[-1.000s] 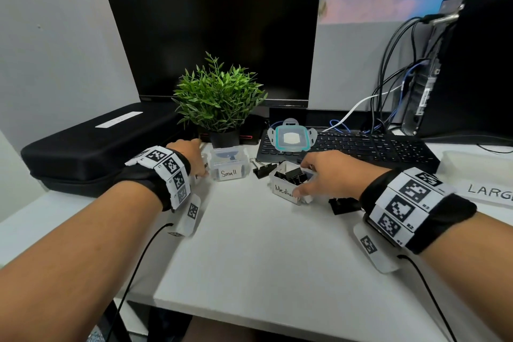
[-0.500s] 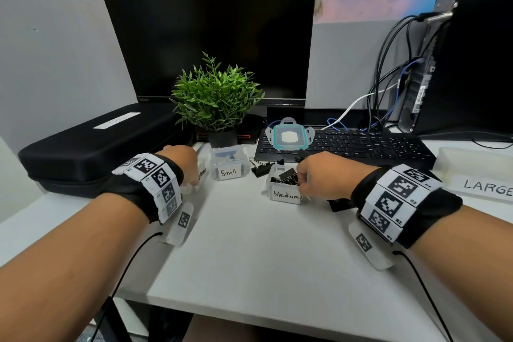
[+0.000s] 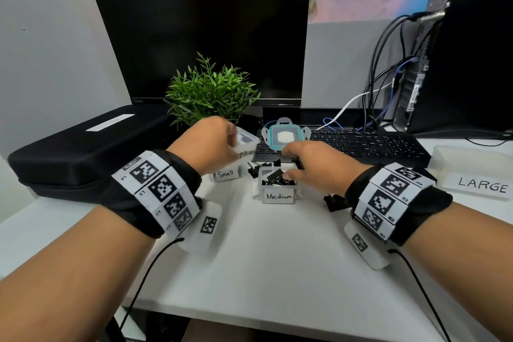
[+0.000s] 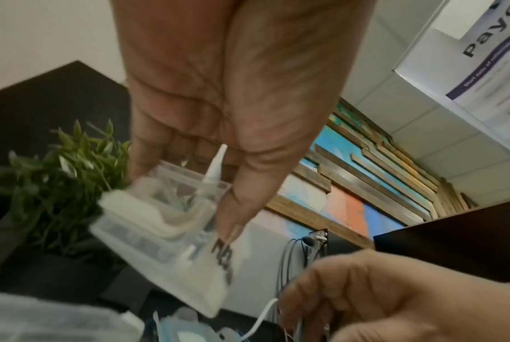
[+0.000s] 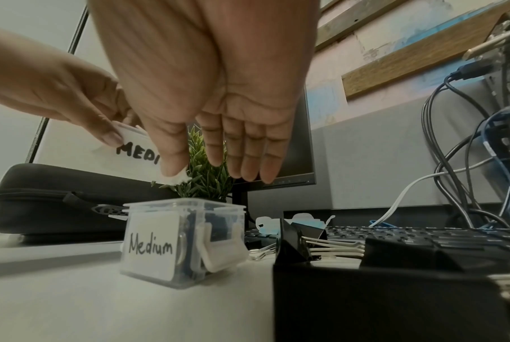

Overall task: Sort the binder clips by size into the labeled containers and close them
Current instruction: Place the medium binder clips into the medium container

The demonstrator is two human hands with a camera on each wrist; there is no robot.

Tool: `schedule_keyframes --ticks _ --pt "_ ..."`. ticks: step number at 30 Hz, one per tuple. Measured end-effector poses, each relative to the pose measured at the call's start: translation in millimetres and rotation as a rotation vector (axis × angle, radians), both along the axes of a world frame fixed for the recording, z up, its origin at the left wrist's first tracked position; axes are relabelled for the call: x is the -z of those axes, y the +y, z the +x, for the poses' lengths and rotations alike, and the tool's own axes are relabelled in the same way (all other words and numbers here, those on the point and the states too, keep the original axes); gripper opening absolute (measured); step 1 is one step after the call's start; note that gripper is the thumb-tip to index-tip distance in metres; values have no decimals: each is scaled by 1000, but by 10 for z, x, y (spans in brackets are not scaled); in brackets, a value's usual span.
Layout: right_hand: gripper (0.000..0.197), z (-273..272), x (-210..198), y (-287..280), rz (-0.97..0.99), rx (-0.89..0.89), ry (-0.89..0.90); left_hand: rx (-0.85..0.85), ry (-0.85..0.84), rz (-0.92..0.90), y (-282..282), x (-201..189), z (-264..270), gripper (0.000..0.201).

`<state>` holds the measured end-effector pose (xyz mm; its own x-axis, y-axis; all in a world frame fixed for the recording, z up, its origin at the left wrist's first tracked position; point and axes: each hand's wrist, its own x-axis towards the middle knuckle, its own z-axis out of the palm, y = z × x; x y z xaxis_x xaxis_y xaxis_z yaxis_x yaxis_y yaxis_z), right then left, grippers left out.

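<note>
The clear Medium container (image 3: 278, 189) stands open on the white desk, full of black binder clips (image 3: 273, 176). My left hand (image 3: 223, 141) pinches its clear lid (image 3: 244, 143), tilted in the air up and left of the container; the lid's label (image 5: 137, 156) reads "MEDI". My right hand (image 3: 290, 164) hovers just over the container (image 5: 183, 240) with straight fingers, its thumb (image 5: 172, 162) at the lid's corner. The Small container (image 3: 226, 174) is half hidden behind my left wrist. The Large container (image 3: 472, 172) sits at the right.
Loose black clips lie behind the Medium container (image 3: 256, 168) and under my right wrist (image 3: 334, 201); big ones (image 5: 365, 289) fill the right wrist view's foreground. A teal-rimmed lid (image 3: 284, 136) rests on the keyboard (image 3: 366, 146). Potted plant (image 3: 211, 91), monitor, black case (image 3: 83, 153) and cables stand behind.
My left hand lifted the lid from beside the Small container and carried it right, toward the Medium container. My right hand let go of the container and rose above it.
</note>
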<state>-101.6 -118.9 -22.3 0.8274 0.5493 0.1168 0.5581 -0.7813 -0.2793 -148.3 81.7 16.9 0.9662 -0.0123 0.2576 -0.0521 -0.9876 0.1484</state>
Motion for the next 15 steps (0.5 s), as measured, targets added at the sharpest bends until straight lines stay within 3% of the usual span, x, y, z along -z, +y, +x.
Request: schedule_keyframes --ticks 5,9,13,15 --pt "54 -4 0 -22 28 34 -12 136 -5 -80 -173 188 74 11" --pt "57 4 4 -46 77 41 -24 194 28 -259 -208 326 134 25" --pt "27 9 3 -37 0 34 -68 192 51 -404 -256 380 148 24" --pt "21 15 10 -38 -37 33 -68 206 68 -429 -275 389 175 20"
